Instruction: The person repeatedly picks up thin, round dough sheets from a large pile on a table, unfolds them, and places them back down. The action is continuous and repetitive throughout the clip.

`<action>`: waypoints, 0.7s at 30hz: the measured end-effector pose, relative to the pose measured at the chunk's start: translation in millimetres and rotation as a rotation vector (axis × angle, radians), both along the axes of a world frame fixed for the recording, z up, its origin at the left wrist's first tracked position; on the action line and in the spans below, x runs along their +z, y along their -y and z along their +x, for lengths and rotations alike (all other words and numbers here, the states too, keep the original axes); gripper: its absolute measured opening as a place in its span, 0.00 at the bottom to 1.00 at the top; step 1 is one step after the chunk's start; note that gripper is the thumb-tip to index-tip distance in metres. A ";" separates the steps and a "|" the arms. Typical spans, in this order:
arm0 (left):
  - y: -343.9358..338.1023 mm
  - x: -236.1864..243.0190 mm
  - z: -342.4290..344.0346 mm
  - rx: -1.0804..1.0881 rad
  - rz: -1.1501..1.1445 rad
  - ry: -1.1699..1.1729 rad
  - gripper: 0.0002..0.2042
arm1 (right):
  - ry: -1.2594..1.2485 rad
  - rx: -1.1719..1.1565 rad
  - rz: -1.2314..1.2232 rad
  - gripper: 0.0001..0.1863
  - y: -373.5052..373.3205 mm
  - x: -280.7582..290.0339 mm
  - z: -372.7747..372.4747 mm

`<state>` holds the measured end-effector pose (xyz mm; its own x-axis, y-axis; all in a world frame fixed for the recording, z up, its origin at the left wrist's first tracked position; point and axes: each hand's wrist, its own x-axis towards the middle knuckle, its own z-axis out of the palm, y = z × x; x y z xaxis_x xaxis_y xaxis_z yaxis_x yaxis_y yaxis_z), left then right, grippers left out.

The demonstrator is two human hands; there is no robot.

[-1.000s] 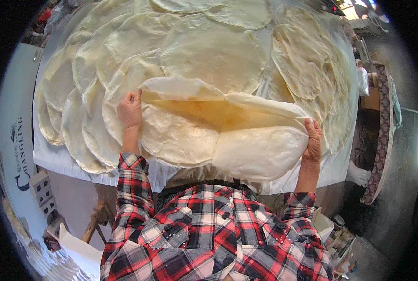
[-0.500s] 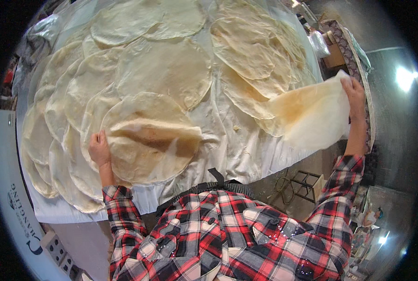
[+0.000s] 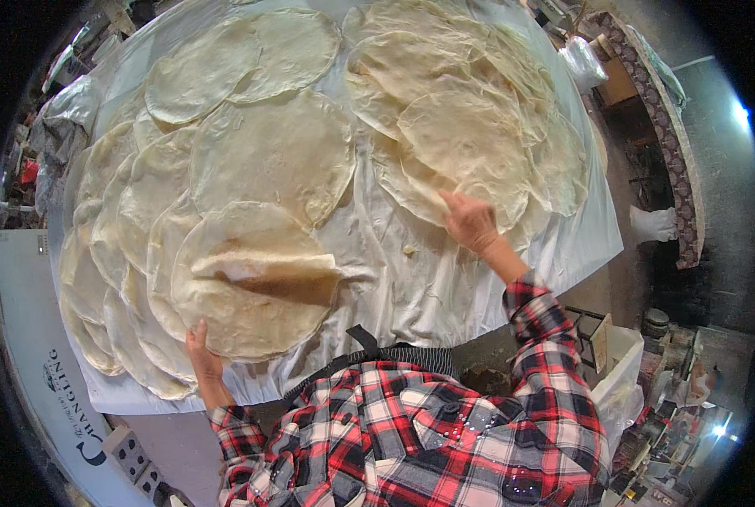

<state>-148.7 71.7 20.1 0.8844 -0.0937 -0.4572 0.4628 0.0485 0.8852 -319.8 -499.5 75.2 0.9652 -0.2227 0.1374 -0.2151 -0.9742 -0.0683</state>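
Two spreads of thin, round, pale flatbreads cover a white cloth. On the left, one flatbread has a raised fold across its middle with a browned underside showing. My left hand is at its lower left edge, fingers stretched upward and nothing visibly held. My right hand rests on the near edge of the top flatbread in the right-hand pile. Its index finger is extended on the sheet; the thumb and the other fingertips are partly hidden.
Overlapping flatbreads line the table's left side. A pale printed board stands beyond that edge. At right are a patterned cloth-edged surface, a cardboard box and a plastic-lined bin. A small frame stool stands below the table.
My right hand has come inward from the far right, and the flatbread it held up now lies on the right pile. My left hand has slid down the folded flatbread's edge, its grip loosened.
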 end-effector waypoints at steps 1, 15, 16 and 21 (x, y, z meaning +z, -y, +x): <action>6.8 11.2 -4.7 -0.007 -0.018 -0.033 0.22 | 0.029 -0.022 -0.005 0.22 -5.8 -3.4 -7.8; 6.7 39.2 -42.0 0.125 -0.215 -0.208 0.25 | 0.012 0.068 0.192 0.05 -26.2 32.8 -48.2; 0.4 33.3 -41.2 0.132 -0.315 -0.211 0.24 | 0.007 0.097 0.217 0.06 -37.2 30.9 -46.7; -37.8 -29.9 -37.5 0.088 -0.851 -0.168 0.25 | 0.057 0.101 0.267 0.08 -107.9 41.2 -19.4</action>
